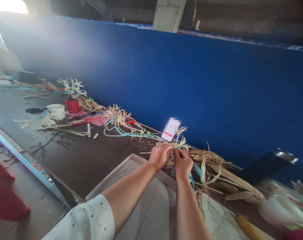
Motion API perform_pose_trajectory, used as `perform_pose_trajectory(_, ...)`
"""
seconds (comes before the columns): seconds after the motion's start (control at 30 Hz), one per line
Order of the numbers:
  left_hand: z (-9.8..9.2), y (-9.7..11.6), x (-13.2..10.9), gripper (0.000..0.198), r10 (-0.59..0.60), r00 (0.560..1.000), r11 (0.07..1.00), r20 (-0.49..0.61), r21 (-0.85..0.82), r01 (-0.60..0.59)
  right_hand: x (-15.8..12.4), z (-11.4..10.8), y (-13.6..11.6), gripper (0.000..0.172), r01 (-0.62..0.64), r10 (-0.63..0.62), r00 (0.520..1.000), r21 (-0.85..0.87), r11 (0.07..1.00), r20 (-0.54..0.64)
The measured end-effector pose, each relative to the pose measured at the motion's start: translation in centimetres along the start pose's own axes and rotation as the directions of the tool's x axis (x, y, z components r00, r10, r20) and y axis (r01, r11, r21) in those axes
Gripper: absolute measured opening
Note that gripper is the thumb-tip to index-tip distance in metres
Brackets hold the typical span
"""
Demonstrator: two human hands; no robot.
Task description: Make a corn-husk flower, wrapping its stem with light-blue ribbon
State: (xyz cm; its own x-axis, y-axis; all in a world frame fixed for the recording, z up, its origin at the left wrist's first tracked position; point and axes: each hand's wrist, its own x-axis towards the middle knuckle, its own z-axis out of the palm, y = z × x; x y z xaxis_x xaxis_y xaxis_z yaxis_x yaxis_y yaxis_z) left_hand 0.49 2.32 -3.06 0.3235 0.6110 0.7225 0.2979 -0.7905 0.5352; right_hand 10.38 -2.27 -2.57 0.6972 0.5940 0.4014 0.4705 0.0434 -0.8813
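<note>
My left hand (161, 155) and my right hand (183, 164) meet above the back edge of a shallow cardboard tray (148, 206), with thumbs and fingertips pinched together. Between them is a handmade flower (182, 142) with pale, husk-like petals and a light-blue stem. The petals stand up just above my fingertips; the exact pinch point is partly hidden by my fingers. Behind my left hand lies a white card (169, 131) with a red stripe. Dry corn husks (216, 163) spread right of my right hand, with a light-blue strip (197, 170) among them.
Leftward lie several finished flowers (117, 115) on blue stems, a red spool (72, 105), a white cup (56, 111) and scissors (35, 110). A blue partition (191, 86) runs behind the table. At right are a dark cylinder (266, 166) and a white bowl (281, 208).
</note>
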Motion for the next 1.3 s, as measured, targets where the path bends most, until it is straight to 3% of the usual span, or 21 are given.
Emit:
perform_pose_trajectory(0.4, 0.1, 0.4, 0.2, 0.023, 0.026, 0.999, 1.000, 0.027, -0.001, -0.026, -0.1, -0.2, -0.6, 0.032, -0.019, 0.019, 1.000, 0.020, 1.000, -0.001)
perform_pose_trajectory(0.57, 0.3, 0.5, 0.3, 0.019, -0.147, 0.989, 0.984, 0.002, -0.104, 0.147, -0.1, -0.2, -0.2, 0.034, -0.074, 0.072, 0.997, 0.106, 0.992, 0.015)
perform_pose_trajectory(0.67, 0.3, 0.5, 0.5, 0.017, -0.283, 0.958, 0.941, 0.049, -0.181, 0.287, 0.1, -0.1, 0.3, 0.037, -0.124, 0.121, 0.992, 0.159, 0.979, 0.031)
perform_pose_trajectory(0.77, 0.2, 0.7, 0.5, 0.016, -0.345, 0.935, 0.907, 0.078, -0.229, 0.354, 0.2, 0.0, 0.7, 0.040, -0.155, 0.145, 0.987, 0.214, 0.965, 0.063)
perform_pose_trajectory(0.87, 0.1, 0.8, 0.5, 0.015, -0.332, 0.942, 0.916, 0.052, -0.219, 0.336, 0.2, 0.1, 0.8, 0.040, -0.156, 0.144, 0.987, 0.232, 0.960, 0.070)
perform_pose_trajectory(1.0, 0.0, 1.0, 0.6, 0.014, -0.228, 0.974, 0.957, -0.002, -0.184, 0.224, 0.1, 0.0, 0.3, 0.039, -0.150, 0.142, 0.989, 0.234, 0.961, 0.049)
perform_pose_trajectory(1.1, 0.0, 1.1, 0.6, 0.015, -0.216, 0.976, 0.952, 0.011, -0.219, 0.213, 0.0, -0.1, -0.1, 0.040, -0.142, 0.137, 0.990, 0.221, 0.965, 0.038)
perform_pose_trajectory(1.2, 0.0, 1.2, 0.9, 0.015, -0.348, 0.932, 0.872, 0.097, -0.331, 0.361, -0.1, -0.2, -0.3, 0.039, -0.141, 0.137, 0.990, 0.202, 0.969, 0.036)
perform_pose_trajectory(1.3, -0.1, 1.3, 1.4, 0.014, -0.538, 0.800, 0.632, 0.266, -0.500, 0.591, -0.1, -0.2, -0.3, 0.040, -0.152, 0.145, 0.988, 0.202, 0.968, 0.049)
